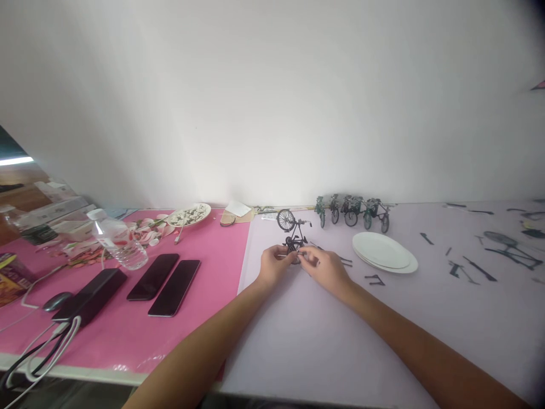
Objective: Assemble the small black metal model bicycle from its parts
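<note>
A small black model bicycle (294, 228) stands on the pale tabletop in front of me, its front wheel turned up and away. My left hand (275, 264) pinches its lower, near end between thumb and fingers. From the other side, my right hand (322, 266) has its thumb and fingertips closed at the same near wheel; whether they grip the bicycle or a tiny part is too small to tell. Thin dark parts lie just behind and right of my right hand. A small black forked piece (374, 280) rests farther right.
Several finished model bicycles (351, 211) line the wall. White plates (384, 252) sit to the right, with loose black parts (480, 268) beyond. On the pink cover at left are two phones (174, 288), a water bottle (118, 240), a power strip (90, 295) and a patterned plate (189, 215).
</note>
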`<state>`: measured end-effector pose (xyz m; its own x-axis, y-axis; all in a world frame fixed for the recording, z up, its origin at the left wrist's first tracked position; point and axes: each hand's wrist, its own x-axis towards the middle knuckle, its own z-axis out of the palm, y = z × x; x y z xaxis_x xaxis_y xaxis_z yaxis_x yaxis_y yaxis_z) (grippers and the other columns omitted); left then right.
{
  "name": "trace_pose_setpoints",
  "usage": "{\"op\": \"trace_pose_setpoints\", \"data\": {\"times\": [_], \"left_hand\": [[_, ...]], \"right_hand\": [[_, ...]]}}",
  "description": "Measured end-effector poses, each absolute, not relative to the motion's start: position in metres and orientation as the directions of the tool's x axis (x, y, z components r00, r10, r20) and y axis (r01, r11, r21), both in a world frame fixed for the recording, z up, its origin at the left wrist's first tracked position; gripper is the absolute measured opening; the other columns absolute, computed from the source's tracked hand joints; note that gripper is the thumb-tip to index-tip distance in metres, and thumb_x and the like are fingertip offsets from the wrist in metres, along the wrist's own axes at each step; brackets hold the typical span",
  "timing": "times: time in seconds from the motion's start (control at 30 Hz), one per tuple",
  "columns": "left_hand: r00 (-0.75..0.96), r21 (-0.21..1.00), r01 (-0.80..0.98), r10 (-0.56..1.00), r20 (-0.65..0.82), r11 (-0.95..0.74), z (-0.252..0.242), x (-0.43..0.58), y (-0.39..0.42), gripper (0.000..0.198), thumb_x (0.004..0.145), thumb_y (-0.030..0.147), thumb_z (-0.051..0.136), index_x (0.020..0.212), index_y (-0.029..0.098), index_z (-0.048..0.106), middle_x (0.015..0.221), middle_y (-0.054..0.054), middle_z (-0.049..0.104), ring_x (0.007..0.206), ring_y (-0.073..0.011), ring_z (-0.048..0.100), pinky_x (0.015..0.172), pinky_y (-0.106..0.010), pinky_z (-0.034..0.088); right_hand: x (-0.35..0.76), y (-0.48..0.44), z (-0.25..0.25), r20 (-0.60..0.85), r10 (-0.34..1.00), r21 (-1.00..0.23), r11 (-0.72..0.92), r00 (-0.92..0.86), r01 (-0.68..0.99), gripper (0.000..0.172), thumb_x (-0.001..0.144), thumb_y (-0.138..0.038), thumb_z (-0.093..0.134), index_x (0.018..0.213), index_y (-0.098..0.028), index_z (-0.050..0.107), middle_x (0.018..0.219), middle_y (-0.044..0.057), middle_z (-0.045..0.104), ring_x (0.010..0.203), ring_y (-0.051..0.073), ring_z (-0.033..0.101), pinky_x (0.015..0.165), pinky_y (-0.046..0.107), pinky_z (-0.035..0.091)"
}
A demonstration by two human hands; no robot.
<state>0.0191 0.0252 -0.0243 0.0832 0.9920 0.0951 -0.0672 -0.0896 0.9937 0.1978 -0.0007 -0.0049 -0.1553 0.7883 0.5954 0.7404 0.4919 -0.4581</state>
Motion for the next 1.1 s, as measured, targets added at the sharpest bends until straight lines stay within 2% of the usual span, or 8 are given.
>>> {"op": "trace_pose_setpoints", "data": {"times": [0.33, 0.6, 0.87, 1.1], "left_hand": [[0.078, 0.994, -0.086, 0.994, 0.072, -0.065, -0.0247, 0.0201, 0.0255, 0.036, 0.075, 0.038, 0.089, 0.09, 0.013, 0.068, 0.084, -0.013, 0.079, 0.08, -0.0249, 0.079, 0.068, -0.028, 0.059], [0.075, 0.995, -0.08, 0.995, 0.059, -0.053, -0.0216, 0.0205, 0.0243, 0.035, 0.077, 0.037, 0.088, 0.092, 0.012, 0.069, 0.084, -0.014, 0.079, 0.079, -0.0244, 0.079, 0.068, -0.029, 0.06], [0.084, 0.995, -0.08, 0.995, 0.061, -0.054, -0.0204, 0.0201, 0.0238, 0.034, 0.076, 0.036, 0.088, 0.091, 0.012, 0.07, 0.083, -0.014, 0.079, 0.078, -0.024, 0.078, 0.067, -0.029, 0.06], [0.098, 0.992, -0.114, 0.994, 0.056, -0.045, -0.0192, 0.0204, 0.0227, 0.035, 0.076, 0.036, 0.088, 0.092, 0.011, 0.069, 0.085, -0.014, 0.079, 0.078, -0.0234, 0.078, 0.069, -0.029, 0.059]], "right_hand": [[0.1975, -0.0019, -0.003, 0.603, 0.781, -0.461, 0.508, -0.163, 0.728, 0.019, 0.091, -0.034, 0.062, 0.088, -0.022, 0.077, 0.057, -0.002, 0.06, 0.053, 0.013, 0.058, 0.059, 0.024, 0.044], [0.1968, -0.0009, -0.0042, 0.586, 0.8, -0.466, 0.464, -0.13, 0.753, 0.022, 0.091, -0.038, 0.062, 0.09, -0.022, 0.078, 0.057, -0.001, 0.063, 0.054, 0.016, 0.06, 0.06, 0.026, 0.044], [0.1984, -0.0011, -0.0033, 0.57, 0.802, -0.466, 0.494, -0.178, 0.734, 0.023, 0.091, -0.031, 0.059, 0.093, -0.022, 0.08, 0.058, -0.001, 0.063, 0.052, 0.014, 0.056, 0.059, 0.025, 0.045], [0.1984, -0.0016, -0.001, 0.588, 0.791, -0.448, 0.492, -0.168, 0.746, 0.024, 0.092, -0.037, 0.061, 0.088, -0.023, 0.079, 0.058, -0.001, 0.062, 0.053, 0.014, 0.056, 0.059, 0.025, 0.043]]}}
